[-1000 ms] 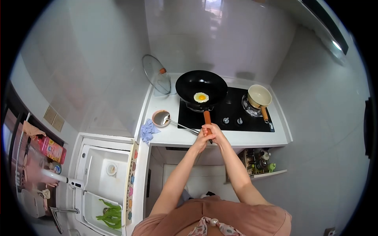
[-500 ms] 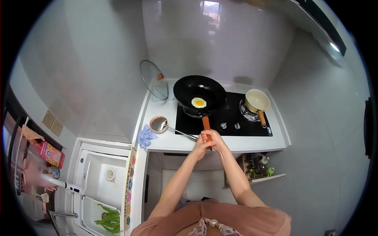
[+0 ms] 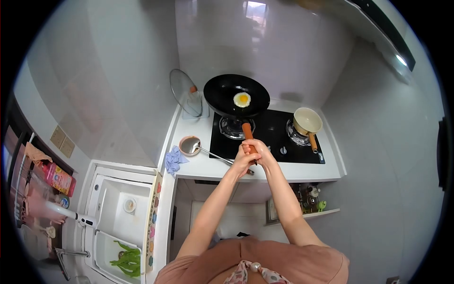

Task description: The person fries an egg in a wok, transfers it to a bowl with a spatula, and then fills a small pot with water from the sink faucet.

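Note:
Both of my hands are wrapped round the brown handle of a black wok [image 3: 220, 94]. My left hand [image 3: 245, 157] and my right hand [image 3: 258, 149] overlap on the grip. The wok is raised and tilted above the left burner [image 3: 231, 128], whose grate shows below it. Inside the wok lies a fried egg [image 3: 242, 99] with its yolk up. Close to my left hand, a long-handled ladle [image 3: 215, 156] rests with its head in a small bowl [image 3: 181, 147], its handle passing under my hands.
A cream saucepan [image 3: 307, 121] stands on the right burner. Left of the hob [image 3: 279, 128] are an upright glass lid [image 3: 184, 92] and a crumpled blue cloth [image 3: 175, 160]. Green leafy vegetables [image 3: 127, 258] lie in the sink's basket [image 3: 101, 246]. Below right, a drawer [image 3: 321, 212] of bottles is pulled out.
The wok has risen off the burner and tilted, moving away from me with both hands. The egg has shifted slightly right within it. More of the burner and ladle handle shows.

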Demonstrator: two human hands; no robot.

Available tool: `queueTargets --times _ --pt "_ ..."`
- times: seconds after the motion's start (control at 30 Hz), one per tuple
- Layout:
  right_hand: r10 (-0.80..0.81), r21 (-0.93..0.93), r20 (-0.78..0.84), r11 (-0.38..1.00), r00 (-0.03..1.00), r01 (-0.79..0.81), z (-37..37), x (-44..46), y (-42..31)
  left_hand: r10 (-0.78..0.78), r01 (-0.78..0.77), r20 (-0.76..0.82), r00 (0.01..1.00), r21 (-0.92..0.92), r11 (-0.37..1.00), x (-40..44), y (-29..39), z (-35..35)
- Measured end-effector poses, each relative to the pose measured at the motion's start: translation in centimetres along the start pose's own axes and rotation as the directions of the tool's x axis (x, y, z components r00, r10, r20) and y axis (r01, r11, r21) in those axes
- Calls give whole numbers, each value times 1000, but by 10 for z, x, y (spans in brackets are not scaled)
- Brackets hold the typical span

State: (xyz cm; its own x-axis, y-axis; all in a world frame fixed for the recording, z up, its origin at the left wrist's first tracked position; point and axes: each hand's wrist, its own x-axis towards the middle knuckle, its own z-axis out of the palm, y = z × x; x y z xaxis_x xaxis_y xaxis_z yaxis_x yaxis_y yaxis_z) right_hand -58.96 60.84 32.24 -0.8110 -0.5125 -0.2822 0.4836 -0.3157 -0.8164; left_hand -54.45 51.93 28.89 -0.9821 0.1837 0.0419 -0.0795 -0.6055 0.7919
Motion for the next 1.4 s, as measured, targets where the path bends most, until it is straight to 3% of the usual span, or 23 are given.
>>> queueTargets --times 0.13,0.2,0.5,0.93,1.2,1.4 --pt "-58 -4 8 998 998 58 -4 -36 12 -52 55 -75 996 41 998 -35 -10 24" --pt "-17 57 11 998 1000 17 -14 -50 16 -6 16 -102 995 96 995 -38 -31 28" --pt "5 16 -80 1000 997 -4 -30 -46 24 -139 137 -31 990 -69 988 -36 -38 28" --pt "11 -10 -27 1000 1000 -11 -23 -45 27 -18 18 -51 999 8 1000 -36 -52 15" --pt "22 47 -53 999 998 -20 -28 -57 21 -34 36 -42 999 48 998 -34 -63 21" --pt "22 -36 -45 999 999 -24 -30 -38 25 -64 65 -59 996 22 998 -27 -51 15"
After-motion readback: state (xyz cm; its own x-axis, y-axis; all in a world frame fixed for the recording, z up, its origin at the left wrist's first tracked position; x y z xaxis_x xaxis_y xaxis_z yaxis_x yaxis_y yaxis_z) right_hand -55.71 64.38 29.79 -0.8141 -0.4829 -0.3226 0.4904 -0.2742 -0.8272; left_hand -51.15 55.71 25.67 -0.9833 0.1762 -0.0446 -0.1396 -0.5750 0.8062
